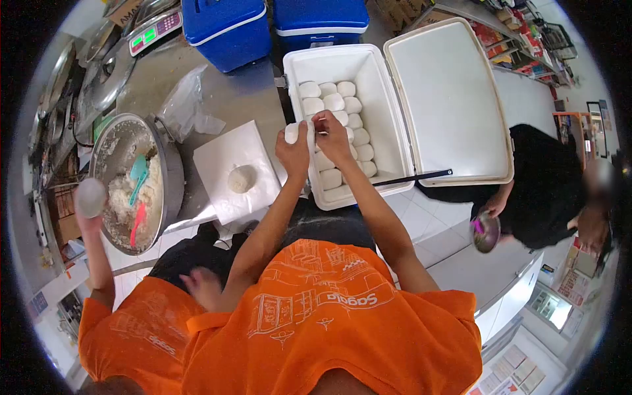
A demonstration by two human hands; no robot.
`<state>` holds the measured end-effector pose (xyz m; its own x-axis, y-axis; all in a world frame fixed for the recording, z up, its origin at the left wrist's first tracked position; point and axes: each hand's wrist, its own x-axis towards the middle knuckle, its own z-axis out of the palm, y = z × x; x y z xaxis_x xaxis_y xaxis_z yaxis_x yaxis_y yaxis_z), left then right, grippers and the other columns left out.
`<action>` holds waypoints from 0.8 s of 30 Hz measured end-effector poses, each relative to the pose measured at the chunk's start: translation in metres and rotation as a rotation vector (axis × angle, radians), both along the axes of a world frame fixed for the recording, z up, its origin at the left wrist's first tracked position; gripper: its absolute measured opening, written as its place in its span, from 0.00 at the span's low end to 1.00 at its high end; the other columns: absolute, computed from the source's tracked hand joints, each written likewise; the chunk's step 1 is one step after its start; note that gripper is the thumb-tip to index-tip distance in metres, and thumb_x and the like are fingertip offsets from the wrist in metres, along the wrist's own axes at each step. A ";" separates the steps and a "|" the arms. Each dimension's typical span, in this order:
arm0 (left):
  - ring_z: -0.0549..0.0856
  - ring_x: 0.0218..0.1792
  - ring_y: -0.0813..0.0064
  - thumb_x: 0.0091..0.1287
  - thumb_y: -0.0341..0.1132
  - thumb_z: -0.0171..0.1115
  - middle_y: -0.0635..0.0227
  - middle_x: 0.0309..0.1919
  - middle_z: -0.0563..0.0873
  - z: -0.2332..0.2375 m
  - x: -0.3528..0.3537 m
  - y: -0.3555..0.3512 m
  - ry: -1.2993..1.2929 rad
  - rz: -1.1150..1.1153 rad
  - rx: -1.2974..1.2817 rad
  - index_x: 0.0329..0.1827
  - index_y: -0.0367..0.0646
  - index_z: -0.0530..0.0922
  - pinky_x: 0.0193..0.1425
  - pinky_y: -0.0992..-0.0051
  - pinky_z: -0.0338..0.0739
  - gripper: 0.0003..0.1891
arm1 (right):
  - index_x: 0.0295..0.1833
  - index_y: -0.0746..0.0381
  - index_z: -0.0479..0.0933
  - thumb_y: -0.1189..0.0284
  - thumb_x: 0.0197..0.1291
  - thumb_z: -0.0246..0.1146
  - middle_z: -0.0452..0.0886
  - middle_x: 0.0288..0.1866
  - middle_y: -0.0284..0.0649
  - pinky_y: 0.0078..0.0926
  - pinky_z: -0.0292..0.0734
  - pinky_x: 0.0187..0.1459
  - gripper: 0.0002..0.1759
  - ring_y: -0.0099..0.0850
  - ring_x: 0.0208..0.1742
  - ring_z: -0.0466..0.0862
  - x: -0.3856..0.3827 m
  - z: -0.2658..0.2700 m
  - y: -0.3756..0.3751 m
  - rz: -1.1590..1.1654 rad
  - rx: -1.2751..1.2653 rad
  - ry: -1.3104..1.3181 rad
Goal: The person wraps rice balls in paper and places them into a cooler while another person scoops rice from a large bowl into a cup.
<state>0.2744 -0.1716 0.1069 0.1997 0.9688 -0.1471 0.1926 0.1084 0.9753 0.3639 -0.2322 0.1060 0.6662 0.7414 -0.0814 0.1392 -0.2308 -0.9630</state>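
Note:
Over the near left part of an open white cooler (401, 131), my left hand (295, 151) has its fingers closed on a white dough ball (291, 133). My right hand (334, 139) is just to its right, fingertips pinched together by the cooler's left side; what they hold, if anything, is too small to tell. Inside the cooler, several smooth white dough balls (334, 102) lie in rows. Left of the cooler, a single dough ball (241, 178) rests on a square white sheet (217, 158).
A metal bowl (172, 178) of white mixture with two spatulas stands left, near a co-worker's raised hand (90, 199). Blue coolers (230, 33) and a scale (155, 32) are at the back. Another person (546, 184) holds a small bowl (486, 232) at right.

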 end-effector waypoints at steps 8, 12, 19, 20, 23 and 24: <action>0.71 0.66 0.65 0.74 0.54 0.55 0.57 0.67 0.69 0.002 0.043 -0.007 -0.330 0.141 -0.437 0.71 0.38 0.61 0.68 0.67 0.66 0.33 | 0.73 0.66 0.60 0.68 0.67 0.65 0.74 0.63 0.42 0.26 0.73 0.60 0.33 0.29 0.63 0.74 0.006 -0.014 0.004 -0.053 0.340 0.706; 0.75 0.59 0.69 0.76 0.44 0.54 0.62 0.62 0.72 0.025 0.022 -0.008 -0.327 0.075 -0.284 0.70 0.42 0.62 0.64 0.67 0.69 0.25 | 0.66 0.73 0.70 0.58 0.57 0.73 0.79 0.58 0.44 0.26 0.73 0.56 0.40 0.30 0.56 0.78 0.104 -0.066 0.040 -0.232 0.027 0.263; 0.81 0.40 0.77 0.75 0.37 0.56 0.67 0.42 0.81 0.018 -0.100 -0.007 -0.240 0.235 -0.299 0.60 0.40 0.74 0.48 0.74 0.76 0.15 | 0.61 0.71 0.74 0.48 0.69 0.58 0.82 0.55 0.56 0.40 0.73 0.59 0.35 0.49 0.58 0.81 0.213 -0.251 0.099 -0.016 -0.419 -0.435; 0.81 0.40 0.77 0.75 0.37 0.56 0.67 0.42 0.81 0.012 -0.115 -0.011 -0.236 0.242 -0.290 0.60 0.40 0.74 0.48 0.74 0.76 0.15 | 0.67 0.70 0.69 0.45 0.73 0.47 0.73 0.64 0.67 0.47 0.65 0.68 0.38 0.60 0.69 0.69 0.212 -0.263 0.107 0.052 -0.360 -0.244; 0.81 0.40 0.77 0.74 0.35 0.57 0.67 0.41 0.81 -0.014 -0.168 -0.025 -0.064 0.306 -0.305 0.57 0.41 0.76 0.46 0.76 0.76 0.13 | 0.69 0.70 0.68 0.53 0.75 0.45 0.74 0.64 0.63 0.49 0.70 0.66 0.33 0.59 0.64 0.75 0.231 -0.264 0.112 0.219 -0.361 -0.228; 0.81 0.40 0.77 0.74 0.34 0.58 0.67 0.42 0.81 -0.031 -0.187 -0.030 0.065 0.276 -0.227 0.56 0.40 0.77 0.47 0.76 0.76 0.11 | 0.69 0.68 0.69 0.54 0.75 0.46 0.76 0.63 0.61 0.48 0.71 0.65 0.31 0.57 0.63 0.76 0.234 -0.266 0.112 0.232 -0.377 -0.255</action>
